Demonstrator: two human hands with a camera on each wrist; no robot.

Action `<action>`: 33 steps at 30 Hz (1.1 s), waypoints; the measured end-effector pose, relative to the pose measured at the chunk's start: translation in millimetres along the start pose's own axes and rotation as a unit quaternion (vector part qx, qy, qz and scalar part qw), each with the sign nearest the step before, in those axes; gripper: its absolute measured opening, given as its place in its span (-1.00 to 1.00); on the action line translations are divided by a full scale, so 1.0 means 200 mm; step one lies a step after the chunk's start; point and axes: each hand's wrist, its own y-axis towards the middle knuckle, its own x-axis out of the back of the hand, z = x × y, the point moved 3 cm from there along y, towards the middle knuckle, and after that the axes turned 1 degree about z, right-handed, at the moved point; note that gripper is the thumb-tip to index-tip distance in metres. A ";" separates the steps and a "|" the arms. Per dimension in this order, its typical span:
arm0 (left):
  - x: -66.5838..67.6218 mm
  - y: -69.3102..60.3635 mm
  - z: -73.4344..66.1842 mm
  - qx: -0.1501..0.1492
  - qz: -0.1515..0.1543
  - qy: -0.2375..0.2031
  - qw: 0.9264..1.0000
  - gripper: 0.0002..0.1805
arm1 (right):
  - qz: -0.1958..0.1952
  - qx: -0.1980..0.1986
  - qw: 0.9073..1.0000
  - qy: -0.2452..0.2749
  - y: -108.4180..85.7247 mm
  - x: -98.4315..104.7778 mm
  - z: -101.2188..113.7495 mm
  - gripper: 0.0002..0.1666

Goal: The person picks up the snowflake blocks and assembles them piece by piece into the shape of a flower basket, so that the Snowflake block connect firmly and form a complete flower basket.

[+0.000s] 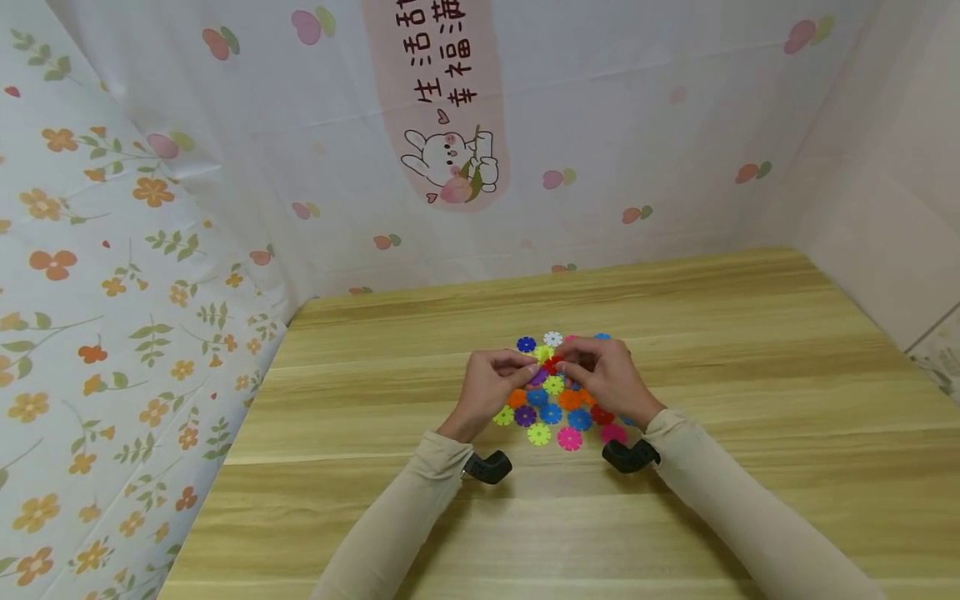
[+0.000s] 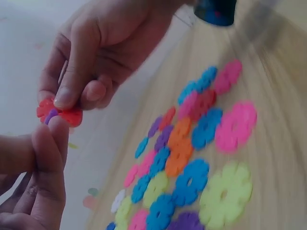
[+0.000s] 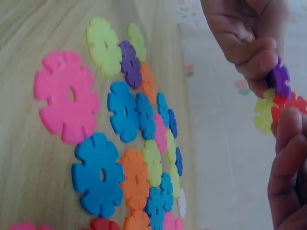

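Above the pieces on the table, the left hand (image 1: 487, 388) pinches a purple notched disc (image 3: 280, 80) between thumb and fingers. Facing it, the right hand (image 1: 609, 379) pinches a red disc (image 2: 73, 116) by its edge. The purple and red discs meet at their rims, between the two hands. A yellow-green disc (image 3: 264, 114) shows beside them in the right wrist view; whether it is joined to them I cannot tell. Fingers cover part of each held disc.
Flower-shaped discs in several colours lie spread on the wooden table (image 1: 315, 500) under and in front of the hands, among them a pink disc (image 1: 569, 439) and a white disc (image 1: 552, 338). Behind the table hangs a printed cloth (image 1: 600, 125). Each wrist carries a black device.
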 end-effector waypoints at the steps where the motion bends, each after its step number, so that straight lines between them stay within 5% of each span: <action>1: 0.00 0.00 0.00 0.003 -0.003 -0.004 1.000 -0.85 | -0.002 -0.002 1.000 0.000 0.00 0.00 0.00 -0.91; 6: -0.01 0.01 -0.01 0.013 -0.007 -0.007 1.000 -0.87 | -0.004 -0.008 1.000 -0.001 0.00 -0.01 0.01 -0.89; 14: 0.01 0.01 -0.01 0.066 0.058 -0.027 0.996 -0.76 | 0.053 -0.007 0.997 -0.052 0.04 0.04 0.03 -0.87; 22: 0.01 0.01 -0.02 0.057 0.097 -0.052 0.992 -0.46 | 0.083 -0.032 0.987 -0.131 0.03 0.16 0.02 -0.86; 28: 0.03 -0.01 0.00 0.077 0.096 -0.040 0.992 -0.55 | 0.130 -0.045 0.965 -0.222 -0.03 0.30 -0.05 -0.85; 33: 0.05 -0.01 0.02 0.086 0.080 -0.033 0.993 -0.53 | 0.166 -0.099 0.934 -0.301 -0.08 0.35 -0.13 -0.76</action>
